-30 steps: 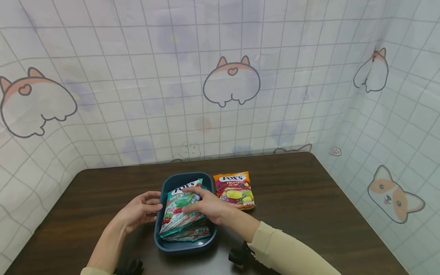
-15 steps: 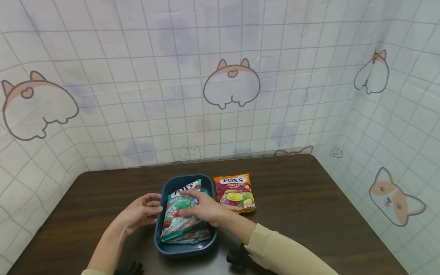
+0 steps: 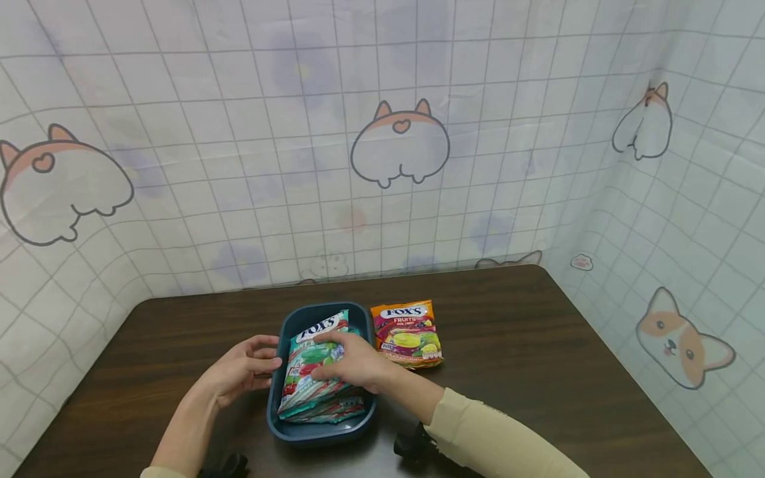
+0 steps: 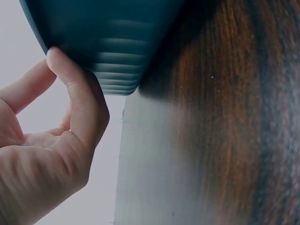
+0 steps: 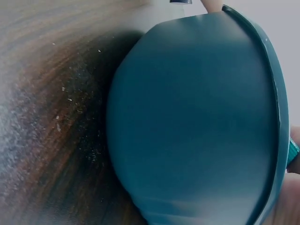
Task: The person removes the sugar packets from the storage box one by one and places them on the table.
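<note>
A dark blue rectangular bin [image 3: 323, 437] with rounded corners stands on the table, holding teal Fox's candy bags stacked at a slant. My right hand [image 3: 361, 364] reaches in over the right rim. Its thumb and index finger lie spread apart on the top candy bag [image 3: 299, 392]; the other fingers are mostly hidden. Below it shows part of another teal candy bag [image 3: 340, 409]. At the bin's left side, fingertips of my left hand [image 3: 239, 373] touch the outer wall near the rim; the left wrist view shows them against the ribbed bin wall [image 4: 117, 33].
An orange and purple Fox's Fruits candy bag [image 3: 408, 338] lies on the dark wood table [image 3: 508, 372], just right of the bin. Behind the table hangs a white gridded cloth [image 3: 287, 166] with cartoon dogs, continuing along both sides.
My right hand has shifted very slightly left on the top candy bag over the last second. The left hand stays at the bin's side. The head view moves a little.
</note>
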A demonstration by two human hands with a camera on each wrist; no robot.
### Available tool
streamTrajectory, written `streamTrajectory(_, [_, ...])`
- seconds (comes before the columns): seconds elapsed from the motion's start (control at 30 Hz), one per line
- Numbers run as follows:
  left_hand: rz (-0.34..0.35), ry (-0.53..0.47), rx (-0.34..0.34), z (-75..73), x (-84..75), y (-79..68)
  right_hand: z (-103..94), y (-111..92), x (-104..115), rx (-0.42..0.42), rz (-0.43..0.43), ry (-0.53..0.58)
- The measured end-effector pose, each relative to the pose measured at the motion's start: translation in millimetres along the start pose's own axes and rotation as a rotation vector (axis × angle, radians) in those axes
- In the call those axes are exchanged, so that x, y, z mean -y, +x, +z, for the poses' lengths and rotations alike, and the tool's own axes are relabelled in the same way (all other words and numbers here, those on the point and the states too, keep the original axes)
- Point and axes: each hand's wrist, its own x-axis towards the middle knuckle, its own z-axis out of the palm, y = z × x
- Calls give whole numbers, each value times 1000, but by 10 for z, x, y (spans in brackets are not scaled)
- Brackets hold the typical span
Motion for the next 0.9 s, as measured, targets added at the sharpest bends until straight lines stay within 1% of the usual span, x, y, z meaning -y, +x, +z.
streamTrajectory(0.23, [-2, 1, -10, -11, 28, 4, 7, -22, -19, -8, -22, -28])
streamTrajectory(0.47, [-2, 1, -11, 9, -4, 1, -29, -62, 7, -16, -31, 3])
streamTrajectory(0.67, [-2, 9, -23, 22, -34, 1, -84, -91, -2, -47, -40, 27])
streamTrajectory(0.8, [-4, 14, -42, 32, -31, -2, -137, -125, -14, -62, -31, 39])
streamTrajectory(0.9, [-4, 14, -41, 34, -13, -5, -186, -163, -30, -71, -31, 48])
